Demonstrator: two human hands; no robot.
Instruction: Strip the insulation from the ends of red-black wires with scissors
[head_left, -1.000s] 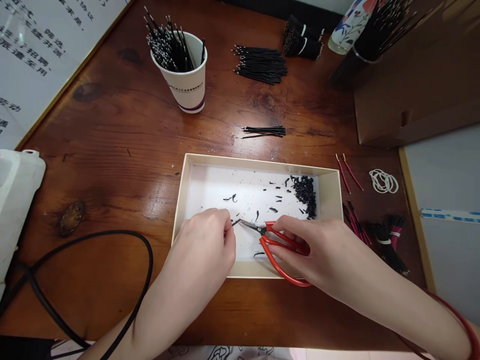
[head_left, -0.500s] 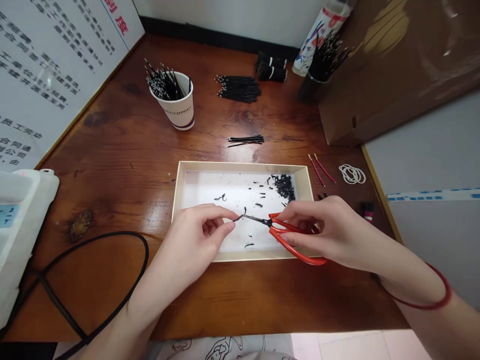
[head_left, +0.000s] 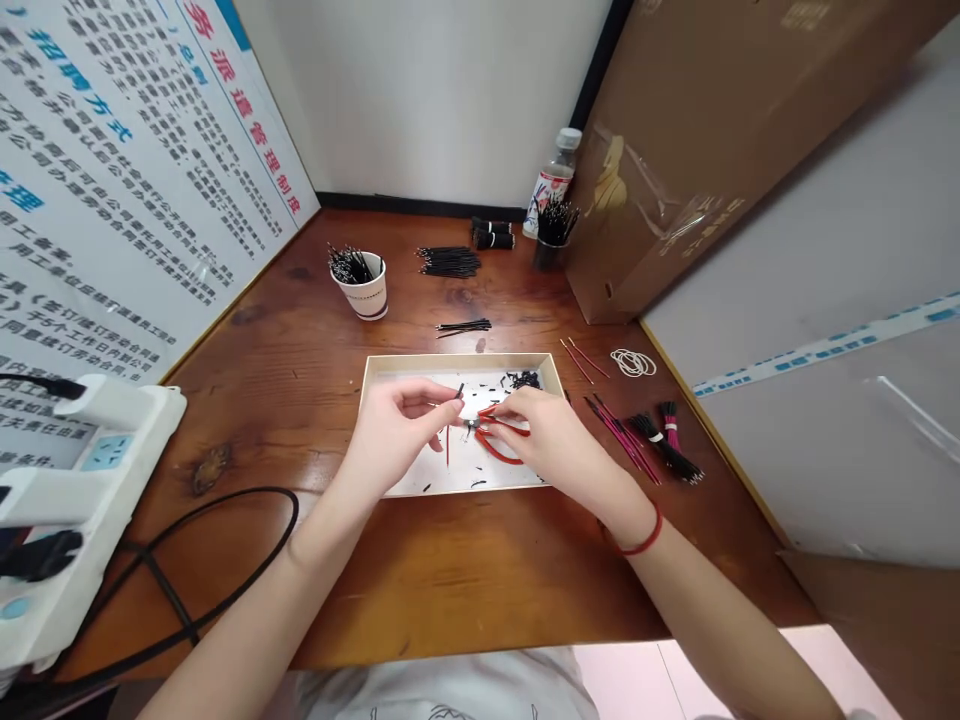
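Head view: left hand [head_left: 397, 428] is pinching a strand [head_left: 460, 391], right hand [head_left: 546, 430] gripping scissors [head_left: 489, 450] alongside. Apparent trimming is requiring steadiness.

Between the left forearm [head_left: 300, 570] and the right forearm [head_left: 675, 570], passage is left over the bare brown wooden tabletop [head_left: 480, 570] on the near side of the shallow rectangular cream box [head_left: 450, 364]. Over the box, the way is blocked by the left hand [head_left: 405, 425], the right hand [head_left: 551, 432] and the red-handled metal scissors [head_left: 495, 454], though the height beneath them is poorly shown; sideways, passage is hindered by the looped black cable [head_left: 259, 489] at left and the white-banded black wire bundle [head_left: 675, 456] at right.
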